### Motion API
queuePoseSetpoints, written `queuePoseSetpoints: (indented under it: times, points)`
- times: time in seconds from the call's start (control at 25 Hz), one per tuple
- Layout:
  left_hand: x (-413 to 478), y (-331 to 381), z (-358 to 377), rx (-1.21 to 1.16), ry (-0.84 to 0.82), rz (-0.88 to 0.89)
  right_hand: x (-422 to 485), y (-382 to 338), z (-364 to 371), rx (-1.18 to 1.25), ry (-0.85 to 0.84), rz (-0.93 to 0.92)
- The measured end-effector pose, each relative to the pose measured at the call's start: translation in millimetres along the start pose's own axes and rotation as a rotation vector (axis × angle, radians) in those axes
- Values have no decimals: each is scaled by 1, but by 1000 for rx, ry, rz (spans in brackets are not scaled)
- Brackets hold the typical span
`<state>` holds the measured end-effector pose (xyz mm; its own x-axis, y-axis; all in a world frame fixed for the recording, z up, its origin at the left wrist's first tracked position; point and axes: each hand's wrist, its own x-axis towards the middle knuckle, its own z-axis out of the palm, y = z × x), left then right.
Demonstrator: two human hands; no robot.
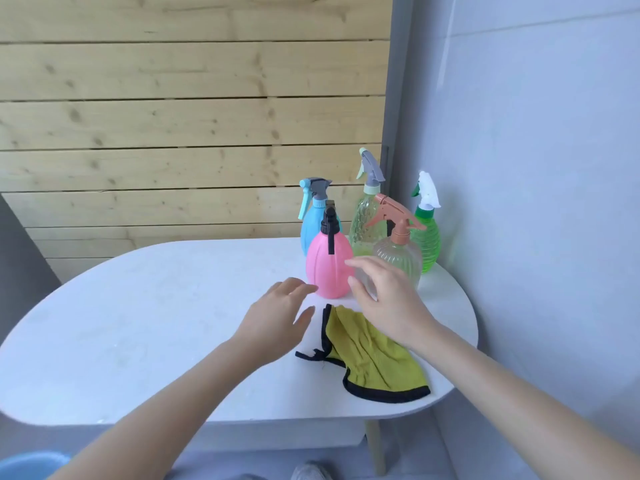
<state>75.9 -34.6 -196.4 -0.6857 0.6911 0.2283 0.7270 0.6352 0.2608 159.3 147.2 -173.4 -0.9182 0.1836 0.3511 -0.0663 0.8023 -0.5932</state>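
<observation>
Nearest, a yellow black-edged cloth (374, 355) lies on the white oval table (138, 323). Over it, 2 hands reach with fingers apart, gripping nothing: left hand (277, 317), right hand (388, 303). Just beyond stands the pink ribbed plastic spray bottle (327, 268). Careful: a wide grab could topple the clear orange-triggered spray bottle (401, 254) crowding its right.
</observation>
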Motion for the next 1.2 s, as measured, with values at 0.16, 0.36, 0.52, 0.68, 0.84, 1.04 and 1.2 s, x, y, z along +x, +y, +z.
queuePoseSetpoints:
  times: [0.16, 0.36, 0.52, 0.68, 0.84, 1.04, 1.2]
  points:
    - [-21, 12, 44, 107, -237, 188, -38, 35, 36, -300, -321, -46]
    - [-29, 2, 47, 167, -103, 286, -59, 48, 63, -558, -310, -60]
    - [-48, -29, 40, 198, -77, 241, -48, 23, 89, -591, -322, -42]
    - [-83, -76, 21, 147, -80, 81, -32, -21, 133, -550, -358, -87]
    - [-123, -119, -9, 68, -34, -98, -17, -70, 176, -510, -382, -197]
    - [-182, -200, -43, 30, 171, -476, 9, -141, 237, -463, -446, -230]
    - [-202, -240, -66, -130, 346, -854, 28, -188, 285, -446, -472, -264]
